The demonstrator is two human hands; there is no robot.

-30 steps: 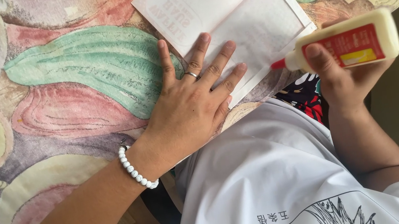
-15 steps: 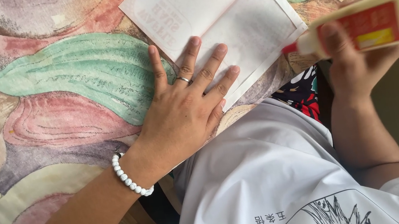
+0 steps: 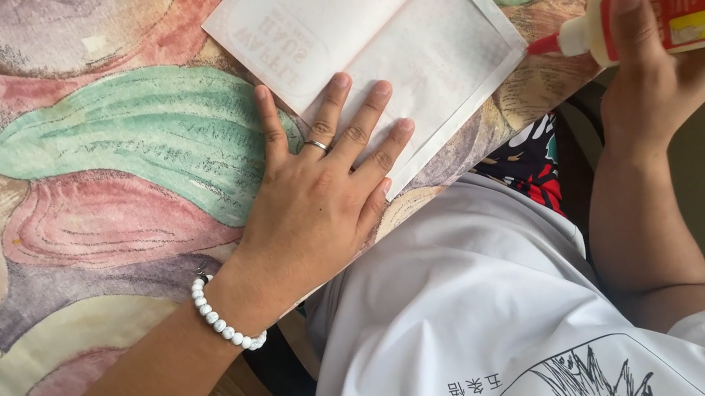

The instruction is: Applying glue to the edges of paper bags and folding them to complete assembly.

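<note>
Paper (image 3: 385, 49) lies pinned flat under the left hand (image 3: 324, 198); the right hand (image 3: 667, 78) grips a glue bottle (image 3: 674, 6), its nozzle beside the paper's edge, so gluing seems to need steady aim.

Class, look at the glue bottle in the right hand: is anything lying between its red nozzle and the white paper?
Nothing visible. The glue bottle in the right hand points across bare tablecloth at the paper; the left hand presses the paper's near edge, aside from that line.
</note>
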